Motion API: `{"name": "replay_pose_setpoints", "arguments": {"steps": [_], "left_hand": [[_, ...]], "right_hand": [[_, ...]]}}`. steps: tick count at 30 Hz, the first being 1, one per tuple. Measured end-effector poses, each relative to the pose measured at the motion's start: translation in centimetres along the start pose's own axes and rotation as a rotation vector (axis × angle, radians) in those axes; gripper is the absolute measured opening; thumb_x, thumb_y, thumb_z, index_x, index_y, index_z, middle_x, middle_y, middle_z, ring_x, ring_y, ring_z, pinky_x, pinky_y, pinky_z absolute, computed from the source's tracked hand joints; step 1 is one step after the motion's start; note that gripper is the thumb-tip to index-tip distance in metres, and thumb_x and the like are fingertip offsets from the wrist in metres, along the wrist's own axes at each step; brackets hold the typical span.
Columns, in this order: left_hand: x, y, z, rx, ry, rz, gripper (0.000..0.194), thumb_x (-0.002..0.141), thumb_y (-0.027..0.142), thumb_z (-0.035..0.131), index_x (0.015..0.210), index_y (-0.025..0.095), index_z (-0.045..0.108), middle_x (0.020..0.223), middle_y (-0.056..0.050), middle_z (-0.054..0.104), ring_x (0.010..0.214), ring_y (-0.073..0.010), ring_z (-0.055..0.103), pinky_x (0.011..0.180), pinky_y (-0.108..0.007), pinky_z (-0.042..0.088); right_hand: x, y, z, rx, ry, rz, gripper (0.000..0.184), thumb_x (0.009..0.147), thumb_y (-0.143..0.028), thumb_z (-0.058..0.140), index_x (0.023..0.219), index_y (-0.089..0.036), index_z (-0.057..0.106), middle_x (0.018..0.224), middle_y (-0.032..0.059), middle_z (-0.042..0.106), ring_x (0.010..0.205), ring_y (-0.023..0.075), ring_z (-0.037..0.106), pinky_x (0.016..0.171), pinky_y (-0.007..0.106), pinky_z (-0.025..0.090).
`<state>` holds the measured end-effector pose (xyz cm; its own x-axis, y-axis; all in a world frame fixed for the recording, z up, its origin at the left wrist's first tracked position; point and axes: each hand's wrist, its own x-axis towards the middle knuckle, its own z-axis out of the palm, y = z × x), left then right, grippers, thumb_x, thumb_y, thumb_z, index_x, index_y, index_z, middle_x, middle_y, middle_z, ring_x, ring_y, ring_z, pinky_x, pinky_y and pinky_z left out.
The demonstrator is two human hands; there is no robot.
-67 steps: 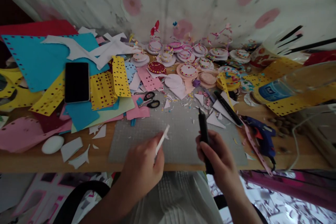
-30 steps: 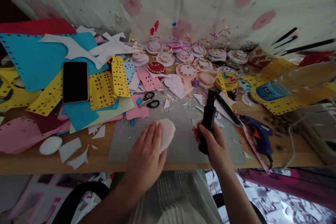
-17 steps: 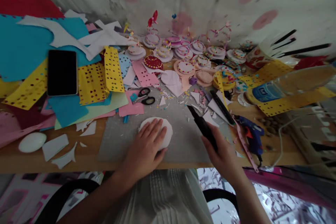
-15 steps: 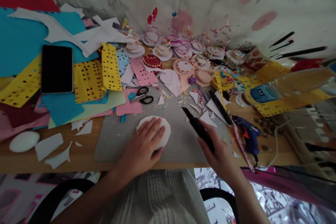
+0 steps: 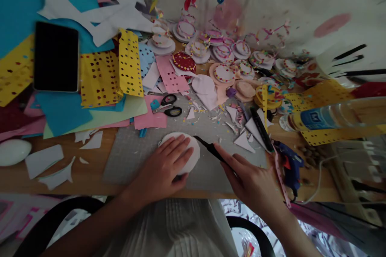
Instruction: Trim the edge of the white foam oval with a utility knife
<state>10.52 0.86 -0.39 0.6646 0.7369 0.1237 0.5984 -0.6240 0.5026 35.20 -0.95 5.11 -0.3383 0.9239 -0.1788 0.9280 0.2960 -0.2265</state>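
A round white foam disc [image 5: 193,156] lies on the grey cutting mat [image 5: 120,164] near the table's front edge. My left hand [image 5: 170,160] rests flat over its left part, fingers stretched out and the thumb by the near edge. In my right hand [image 5: 245,174] is a black utility knife [image 5: 212,149], gripped from above and pointing left. Its dark tip meets the upper right rim of the disc; whether it has cut in, I cannot tell. Beyond the disc lie black-handled scissors [image 5: 171,105] on pink foam [image 5: 150,119], with white scraps [image 5: 245,141] to the right.
Several small decorated foam hats [image 5: 224,73] stand along the back. On the left are a black tablet [image 5: 56,58] and coloured foam sheets [image 5: 68,116]. To the right lie a black marker [image 5: 261,128], a blue glue gun [image 5: 288,166] and a plastic bottle [image 5: 337,116].
My right hand has brought the knife left and turned it, so its tip is now at the disc's edge. My left hand stays on the disc. The camera view has shifted slightly.
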Motion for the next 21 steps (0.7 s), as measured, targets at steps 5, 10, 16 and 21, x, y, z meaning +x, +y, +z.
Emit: {"name": "replay_pose_setpoints", "arguments": {"steps": [5, 10, 16, 21], "left_hand": [[0.1, -0.1, -0.1, -0.023, -0.009, -0.008, 0.053, 0.084, 0.025, 0.055, 0.135, 0.011, 0.050, 0.149, -0.014, 0.042, 0.141, -0.0294, 0.030, 0.116, -0.049, 0.027], [0.0, -0.3, -0.1, -0.025, -0.007, -0.009, 0.052, 0.084, 0.025, 0.055, 0.134, 0.011, 0.051, 0.150, -0.014, 0.040, 0.142, -0.0292, 0.029, 0.116, -0.049, 0.027], [-0.1, -0.1, -0.1, -0.033, -0.010, -0.022, 0.053, 0.084, 0.024, 0.055, 0.135, 0.011, 0.050, 0.151, -0.014, 0.039, 0.143, -0.0299, 0.028, 0.116, -0.051, 0.027], [0.0, -0.1, -0.3, -0.022, -0.011, -0.021, 0.052, 0.085, 0.023, 0.055, 0.136, 0.012, 0.049, 0.150, -0.015, 0.039, 0.142, -0.0308, 0.030, 0.115, -0.051, 0.029]], "right_hand": [[0.3, 0.1, -0.1, -0.072, -0.010, -0.023, 0.050, 0.097, -0.025, 0.040, 0.147, -0.032, 0.036, 0.073, -0.0018, 0.065, 0.055, 0.0139, 0.066, 0.047, 0.024, 0.040], [0.5, 0.1, -0.2, -0.160, -0.021, -0.052, 0.052, 0.096, -0.024, 0.042, 0.147, -0.034, 0.035, 0.072, -0.0028, 0.064, 0.054, 0.0129, 0.065, 0.045, 0.024, 0.037], [0.2, -0.8, 0.4, -0.198, -0.029, -0.009, 0.055, 0.095, -0.021, 0.041, 0.148, -0.034, 0.034, 0.071, -0.0020, 0.065, 0.053, 0.0126, 0.065, 0.043, 0.023, 0.037], [-0.1, -1.2, 1.0, -0.283, -0.023, -0.008, 0.061, 0.091, -0.015, 0.042, 0.149, -0.031, 0.033, 0.067, -0.0013, 0.061, 0.046, 0.0134, 0.061, 0.039, 0.024, 0.037]]}}
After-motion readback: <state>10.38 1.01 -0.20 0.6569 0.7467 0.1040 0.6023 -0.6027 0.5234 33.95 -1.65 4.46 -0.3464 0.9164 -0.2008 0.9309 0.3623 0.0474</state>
